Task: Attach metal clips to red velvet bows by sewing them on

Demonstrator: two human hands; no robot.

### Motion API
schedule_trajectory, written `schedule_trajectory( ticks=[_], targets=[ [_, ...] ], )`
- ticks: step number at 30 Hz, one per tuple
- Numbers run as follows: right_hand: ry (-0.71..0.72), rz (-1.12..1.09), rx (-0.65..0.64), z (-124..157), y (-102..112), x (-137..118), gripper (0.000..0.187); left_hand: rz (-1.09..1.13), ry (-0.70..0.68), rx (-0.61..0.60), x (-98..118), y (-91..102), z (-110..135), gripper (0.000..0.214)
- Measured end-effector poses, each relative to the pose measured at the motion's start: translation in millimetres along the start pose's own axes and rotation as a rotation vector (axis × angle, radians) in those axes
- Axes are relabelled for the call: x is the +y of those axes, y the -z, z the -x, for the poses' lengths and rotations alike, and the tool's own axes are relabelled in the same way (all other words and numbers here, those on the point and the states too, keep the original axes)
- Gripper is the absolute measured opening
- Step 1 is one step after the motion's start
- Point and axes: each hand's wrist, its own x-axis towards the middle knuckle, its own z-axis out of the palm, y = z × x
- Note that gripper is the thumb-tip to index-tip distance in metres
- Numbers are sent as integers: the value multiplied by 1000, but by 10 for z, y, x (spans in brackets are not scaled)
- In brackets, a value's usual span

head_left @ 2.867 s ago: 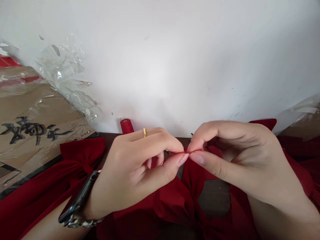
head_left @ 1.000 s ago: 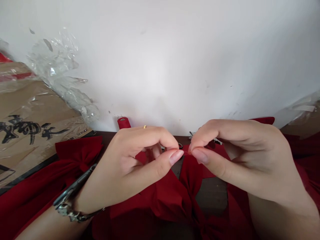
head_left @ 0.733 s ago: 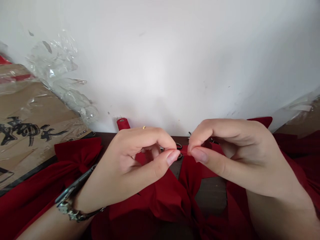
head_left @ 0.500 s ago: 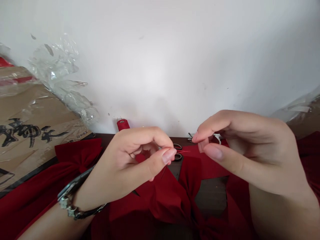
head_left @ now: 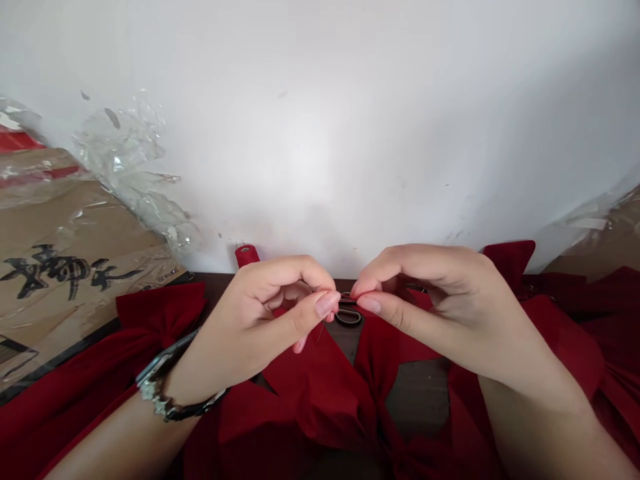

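My left hand (head_left: 260, 327) is pinched, thumb against forefinger, on a thin needle (head_left: 321, 329) whose dark tip slants down below the thumb. My right hand (head_left: 440, 313) is pinched too, on a fine red thread end close to the left thumb; the thread itself is barely visible. Both hands hover over red fabric bows (head_left: 330, 393) lying on a dark table. A watch (head_left: 165, 393) sits on my left wrist.
Scissor handles (head_left: 349, 315) lie on the table behind my fingertips. A red thread spool (head_left: 247, 255) stands against the white wall. A cardboard box (head_left: 60, 260) under crumpled clear plastic (head_left: 135, 173) is at left. More red fabric (head_left: 575, 320) and plastic lie at right.
My right hand drew away from the left and its pinch loosened half a second ago; it has since moved back left and pinched again close to the left thumb. The view shifted slightly.
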Motion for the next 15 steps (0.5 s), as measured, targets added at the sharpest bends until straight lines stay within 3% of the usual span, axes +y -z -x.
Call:
schedule_trajectory(
  ticks=[7, 15],
  targets=[
    [65, 46, -23, -19, 20, 22, 12, -90, -1, -36, -4, -25, -44, 19],
    [82, 32, 42, -52, 103, 148, 18, -128, 15, -66, -91, -61, -75, 19]
  ],
)
